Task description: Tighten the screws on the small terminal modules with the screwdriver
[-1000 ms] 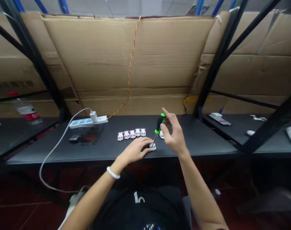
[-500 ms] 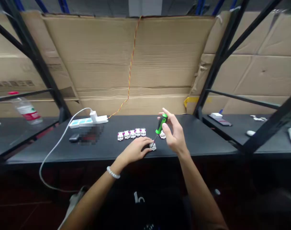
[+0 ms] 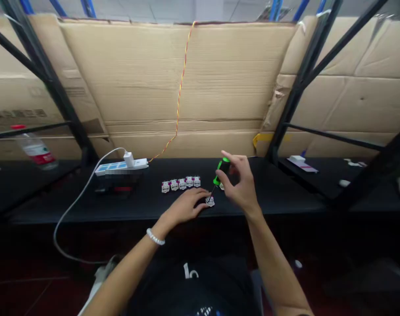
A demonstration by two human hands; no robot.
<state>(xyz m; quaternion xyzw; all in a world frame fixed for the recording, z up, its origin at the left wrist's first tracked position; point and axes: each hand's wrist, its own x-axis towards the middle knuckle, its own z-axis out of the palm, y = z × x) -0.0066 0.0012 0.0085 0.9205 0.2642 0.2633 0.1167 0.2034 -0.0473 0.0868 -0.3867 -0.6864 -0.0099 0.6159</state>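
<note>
A green-and-black screwdriver point(image 3: 222, 170) is gripped by the fingers of the right hand point(image 3: 241, 184), thumb at the side of the handle and forefinger raised near its top, and its shaft is slanted down to a small white part point(image 3: 210, 202). That part lies close to the front edge of the table point(image 3: 285, 195) and is steadied from its left side between the thumb and forefinger of the left hand point(image 3: 186, 205). Because the shaft is tilted rather than upright, the tip could be slipped sideways if pressure were added, and the left fingertips, set right beside it, could be jabbed. If the light hold were loosened, the part could be twisted round by the turning of the tool, or pushed off the near edge. Exactly where the tip is seated cannot be made out at this size, so a poor fit could go unnoticed. A further white part point(image 3: 222, 186), partly hidden behind the right hand, could be knocked by the knuckles, while the row of five white parts point(image 3: 182, 184) is set farther left, beyond the left hand, and seems less exposed.
</note>
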